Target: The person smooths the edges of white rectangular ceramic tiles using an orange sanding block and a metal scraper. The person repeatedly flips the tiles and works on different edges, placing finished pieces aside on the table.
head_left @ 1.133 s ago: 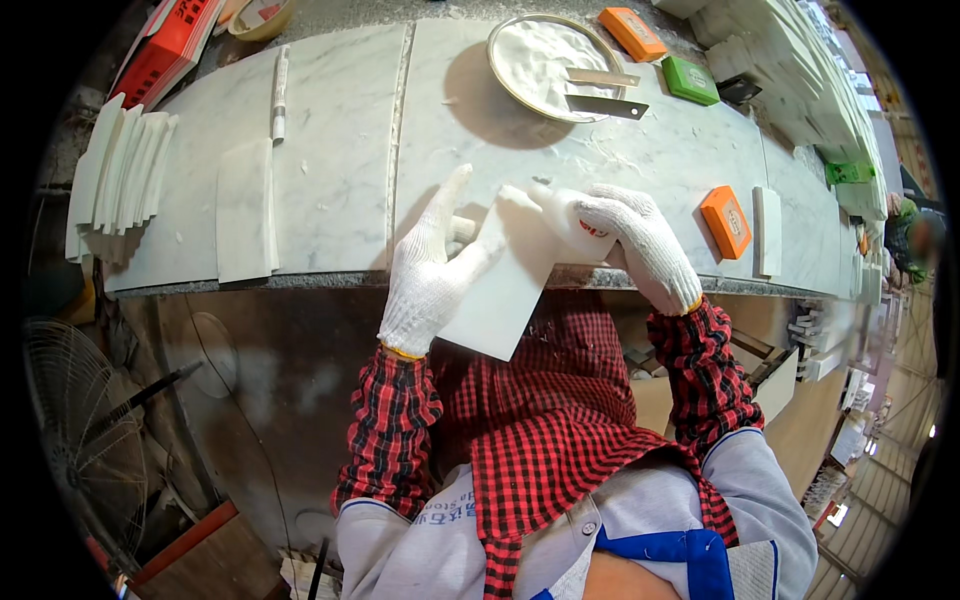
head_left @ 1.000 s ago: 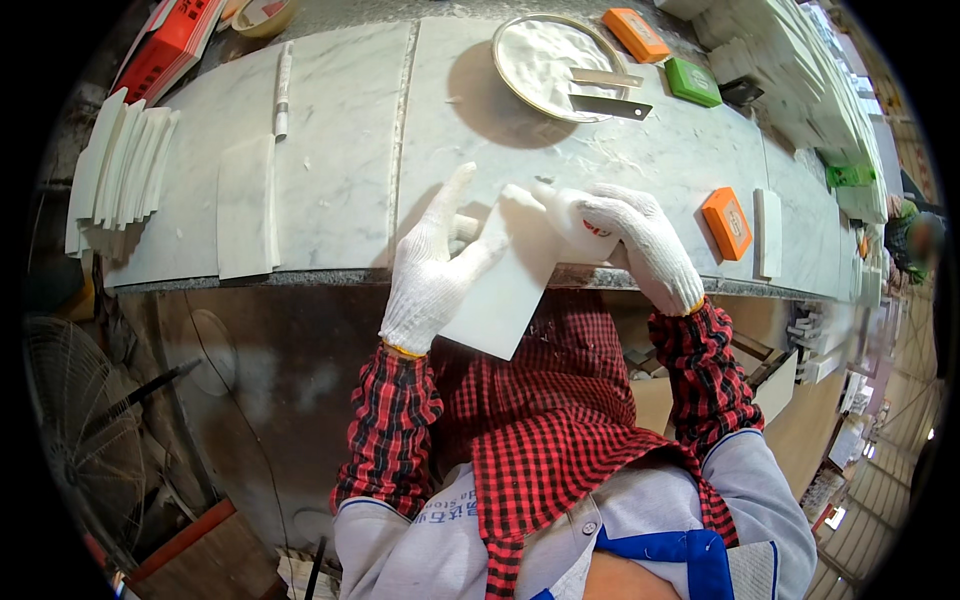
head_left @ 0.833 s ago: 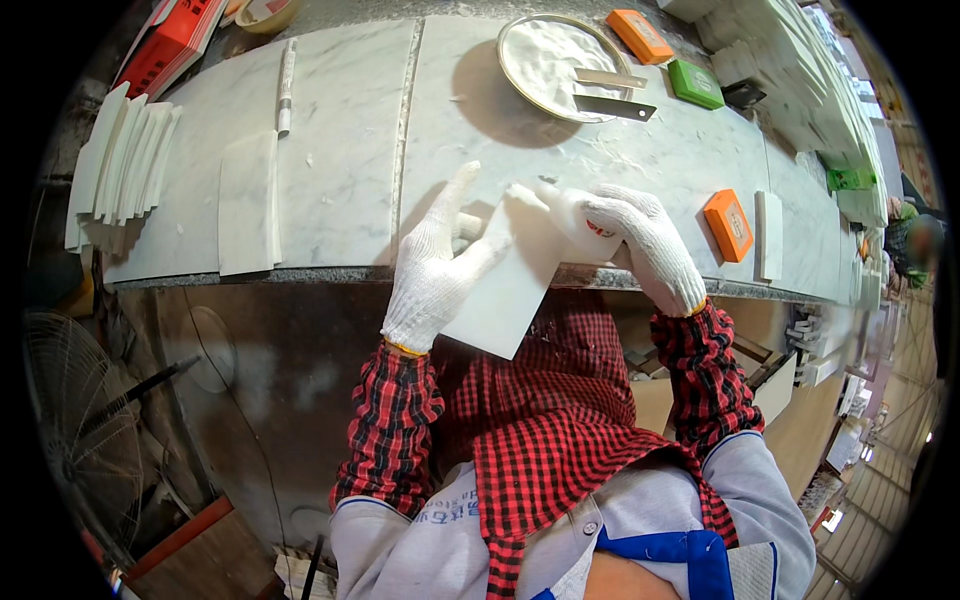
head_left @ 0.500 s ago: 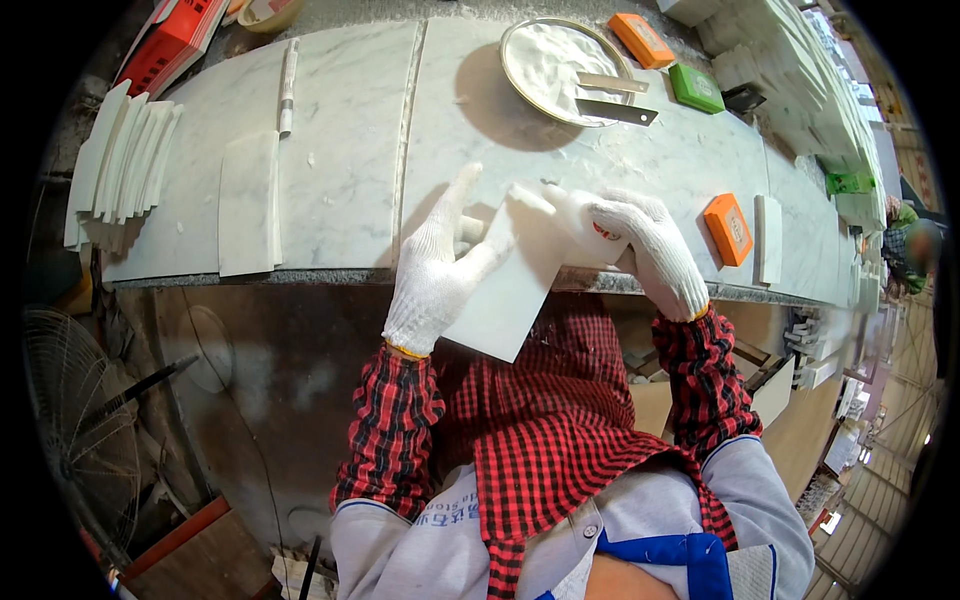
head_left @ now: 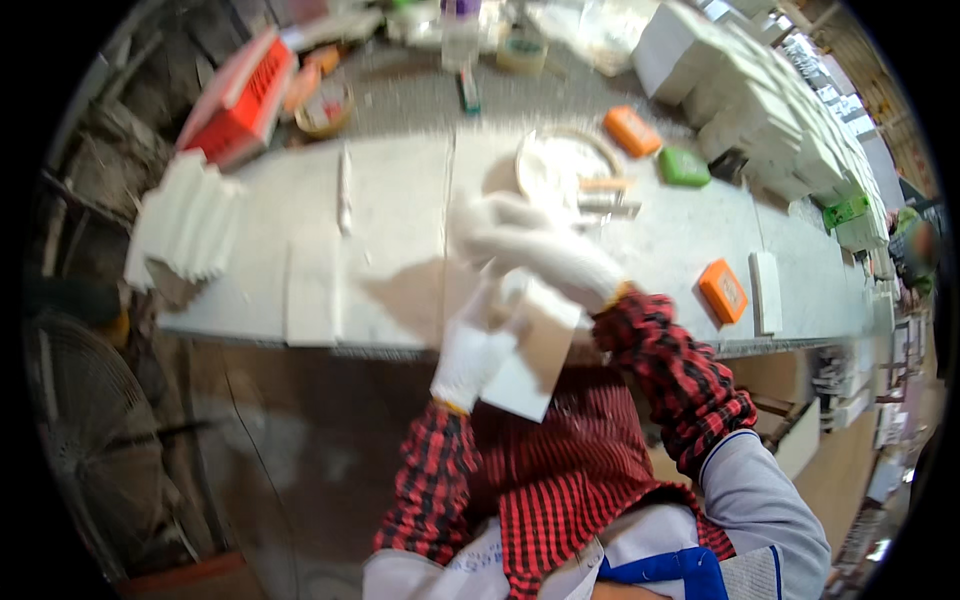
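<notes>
My left hand (head_left: 474,352), in a white knit glove, grips the left edge of a flat white tile (head_left: 545,345). The tile is tilted, and its lower corner hangs past the bench's front edge over my checked apron. My right hand (head_left: 520,238), gloved the same way, is stretched to the left above the left hand and the tile's upper end. Motion smears its fingers, so whether they hold anything is unclear. Just beyond it stands a round bowl of white paste (head_left: 560,165) with flat blades (head_left: 608,200) resting on its rim.
Orange boxes (head_left: 723,291) and a green box (head_left: 684,167) lie to the right, near a narrow white strip (head_left: 766,292). White slabs stand stacked at the left (head_left: 185,225) and far right (head_left: 745,110). A red box (head_left: 238,98) sits at the back left; a fan (head_left: 85,400) stands lower left.
My right hand has swung left and up from the tile's right side to above my left hand. The view has shifted, showing more of the bench's far side. The left hand keeps the tile.
</notes>
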`<action>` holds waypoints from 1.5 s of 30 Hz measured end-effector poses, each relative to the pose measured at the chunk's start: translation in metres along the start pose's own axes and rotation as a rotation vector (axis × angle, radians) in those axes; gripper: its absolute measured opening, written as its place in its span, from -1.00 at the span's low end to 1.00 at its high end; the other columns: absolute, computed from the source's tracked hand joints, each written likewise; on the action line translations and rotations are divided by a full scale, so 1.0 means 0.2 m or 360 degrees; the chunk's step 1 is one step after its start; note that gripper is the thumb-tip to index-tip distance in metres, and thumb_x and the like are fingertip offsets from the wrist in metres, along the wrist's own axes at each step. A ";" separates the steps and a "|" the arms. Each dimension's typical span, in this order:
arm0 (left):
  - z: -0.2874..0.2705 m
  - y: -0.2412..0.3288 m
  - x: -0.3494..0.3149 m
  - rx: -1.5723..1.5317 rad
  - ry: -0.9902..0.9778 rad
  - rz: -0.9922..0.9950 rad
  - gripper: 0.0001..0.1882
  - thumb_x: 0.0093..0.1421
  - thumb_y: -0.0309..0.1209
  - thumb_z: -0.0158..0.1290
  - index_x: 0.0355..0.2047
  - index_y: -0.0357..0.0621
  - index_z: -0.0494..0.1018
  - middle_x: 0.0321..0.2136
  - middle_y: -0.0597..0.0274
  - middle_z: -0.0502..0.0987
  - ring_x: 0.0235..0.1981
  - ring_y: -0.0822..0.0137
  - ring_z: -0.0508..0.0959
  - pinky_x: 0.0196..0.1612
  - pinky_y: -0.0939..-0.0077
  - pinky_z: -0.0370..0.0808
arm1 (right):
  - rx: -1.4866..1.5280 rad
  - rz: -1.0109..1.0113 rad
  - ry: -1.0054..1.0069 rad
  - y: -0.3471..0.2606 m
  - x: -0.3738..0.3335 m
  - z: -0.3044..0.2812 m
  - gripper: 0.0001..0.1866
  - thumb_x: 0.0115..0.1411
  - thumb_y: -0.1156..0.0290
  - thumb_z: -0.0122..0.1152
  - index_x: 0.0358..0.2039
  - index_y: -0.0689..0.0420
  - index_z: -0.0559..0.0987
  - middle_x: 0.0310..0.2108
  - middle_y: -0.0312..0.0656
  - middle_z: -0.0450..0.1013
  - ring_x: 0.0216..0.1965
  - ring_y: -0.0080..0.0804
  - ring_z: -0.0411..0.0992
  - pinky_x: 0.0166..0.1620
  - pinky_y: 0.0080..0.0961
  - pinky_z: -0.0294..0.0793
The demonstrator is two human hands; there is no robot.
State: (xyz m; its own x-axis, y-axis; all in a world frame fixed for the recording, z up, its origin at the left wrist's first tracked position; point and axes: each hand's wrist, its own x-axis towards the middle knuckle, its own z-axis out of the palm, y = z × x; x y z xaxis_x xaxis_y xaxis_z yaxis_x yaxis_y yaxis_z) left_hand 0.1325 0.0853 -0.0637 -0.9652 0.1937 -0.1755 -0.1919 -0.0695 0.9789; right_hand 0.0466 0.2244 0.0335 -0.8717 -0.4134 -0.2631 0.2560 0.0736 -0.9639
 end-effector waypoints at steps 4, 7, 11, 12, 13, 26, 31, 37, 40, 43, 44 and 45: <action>-0.06 -0.24 0.10 0.0700 -0.0163 0.0060 -0.61 0.23 -0.35 0.26 0.00 -0.27 0.51 -0.37 0.01 0.61 -0.41 0.29 0.58 -0.29 0.36 0.54 | -0.0812 -0.0241 0.0285 0.07 0.37 0.20 -0.48 0.25 0.14 0.29 0.12 0.19 0.55 0.00 -0.03 0.60 -0.03 -0.12 0.59 0.06 -0.29 0.56; -0.09 -0.30 0.19 0.0783 -0.0296 0.0288 -0.69 0.19 -0.36 0.27 -0.16 -0.36 0.54 -0.34 0.04 0.65 -0.41 0.27 0.62 -0.32 0.35 0.54 | -0.0970 -0.0160 0.0299 0.03 0.53 0.30 -0.54 0.19 0.22 0.23 0.10 0.04 0.60 -0.02 0.06 0.60 0.05 0.08 0.55 0.10 -0.14 0.53; -0.12 -0.06 -0.01 0.0768 -0.0109 0.0658 -0.76 0.29 -0.41 0.15 -0.12 -0.31 0.56 -0.24 0.04 0.68 -0.15 0.18 0.66 -0.09 0.32 0.53 | -0.1329 -0.0122 0.0411 0.13 0.63 0.41 -0.62 0.09 0.36 0.20 -0.03 -0.08 0.69 -0.20 0.01 0.64 -0.06 0.09 0.56 0.02 -0.10 0.55; -0.15 -0.08 0.00 0.0848 -0.0087 0.0619 -0.77 0.28 -0.41 0.15 -0.12 -0.31 0.55 -0.24 0.04 0.67 -0.16 0.18 0.66 -0.11 0.31 0.52 | -0.1460 -0.0112 0.0423 0.16 0.65 0.43 -0.62 0.08 0.37 0.21 -0.06 -0.10 0.70 -0.22 0.00 0.64 -0.10 0.09 0.56 -0.01 -0.11 0.56; -0.20 -0.12 0.01 0.0945 -0.0053 0.0593 -0.77 0.28 -0.42 0.14 -0.13 -0.31 0.55 -0.25 0.04 0.66 -0.18 0.17 0.65 -0.12 0.31 0.52 | -0.1383 -0.0352 0.0499 0.25 0.68 0.47 -0.70 0.07 0.36 0.23 -0.16 -0.12 0.72 -0.25 -0.04 0.65 -0.14 0.05 0.56 -0.08 -0.12 0.57; -0.22 -0.43 0.09 0.2224 -0.0065 0.0908 -0.84 0.23 -0.47 0.04 -0.21 -0.27 0.48 -0.34 0.07 0.53 -0.34 0.08 0.55 -0.28 0.21 0.51 | -0.1347 0.0076 0.0783 0.16 0.57 0.32 -0.63 0.09 0.07 0.32 -0.43 0.16 0.75 -0.35 0.08 0.64 -0.25 0.02 0.66 -0.18 -0.12 0.65; -0.11 -0.30 0.14 0.0371 -0.0146 0.0134 -0.57 0.26 -0.56 0.10 0.14 -0.22 0.36 -0.44 0.34 0.42 -0.47 0.40 0.45 -0.38 0.44 0.49 | -0.1429 -0.0175 0.0404 -0.04 0.26 0.10 -0.40 0.11 -0.09 0.33 -0.07 0.18 0.70 -0.18 0.14 0.63 -0.14 0.10 0.63 -0.05 -0.07 0.62; 0.01 0.08 0.04 -0.0147 -0.0128 -0.0166 -0.17 0.27 -0.62 0.14 0.50 -0.26 0.04 -0.23 0.16 0.62 -0.25 0.44 0.60 -0.14 0.60 0.55 | -0.1157 -0.1066 0.1124 -0.03 -0.39 -0.40 -0.61 0.19 0.23 0.40 -0.01 0.08 0.64 -0.32 0.02 0.59 -0.30 -0.17 0.62 -0.24 -0.35 0.59; 0.04 0.19 0.05 -0.0079 -0.0202 -0.0204 -0.17 0.27 -0.59 0.16 0.49 -0.29 0.04 -0.20 0.07 0.65 -0.20 0.40 0.63 -0.11 0.55 0.56 | -0.1155 -0.0498 0.1447 0.12 -0.61 -0.56 -0.50 0.28 0.21 0.33 0.17 0.16 0.57 -0.23 -0.10 0.60 -0.28 -0.39 0.58 -0.19 -0.44 0.58; 0.11 0.30 0.10 -0.0095 -0.0253 -0.0200 -0.15 0.26 -0.57 0.18 0.49 -0.29 0.03 -0.20 0.03 0.65 -0.19 0.40 0.63 -0.11 0.54 0.56 | -0.1224 -0.0339 0.1450 0.21 -0.64 -0.62 -0.45 0.28 0.17 0.34 0.21 0.16 0.55 -0.26 -0.12 0.61 -0.33 -0.46 0.57 -0.23 -0.45 0.58; 0.13 0.32 0.12 -0.0106 -0.0265 -0.0195 -0.14 0.26 -0.56 0.19 0.50 -0.29 0.03 -0.20 0.02 0.65 -0.19 0.40 0.63 -0.10 0.54 0.56 | -0.1078 -0.0346 0.1381 0.21 -0.62 -0.62 -0.42 0.27 0.13 0.34 0.23 0.14 0.53 -0.26 -0.07 0.62 -0.32 -0.41 0.59 -0.22 -0.41 0.58; 0.13 0.33 0.14 -0.0110 -0.0266 -0.0181 -0.14 0.26 -0.56 0.19 0.49 -0.29 0.03 -0.21 0.03 0.66 -0.20 0.41 0.63 -0.11 0.54 0.56 | -0.0931 -0.0352 0.1310 0.20 -0.59 -0.61 -0.39 0.27 0.09 0.35 0.24 0.12 0.51 -0.25 -0.03 0.63 -0.32 -0.35 0.61 -0.22 -0.37 0.59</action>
State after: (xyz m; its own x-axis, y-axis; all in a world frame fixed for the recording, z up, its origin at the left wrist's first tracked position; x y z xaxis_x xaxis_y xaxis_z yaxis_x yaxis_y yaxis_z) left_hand 0.0983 0.1123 -0.0001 -0.8948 0.3636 -0.2589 -0.3151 -0.1037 0.9434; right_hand 0.1094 0.3881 0.0203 -0.9469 0.2613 0.1874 0.0040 0.5924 -0.8056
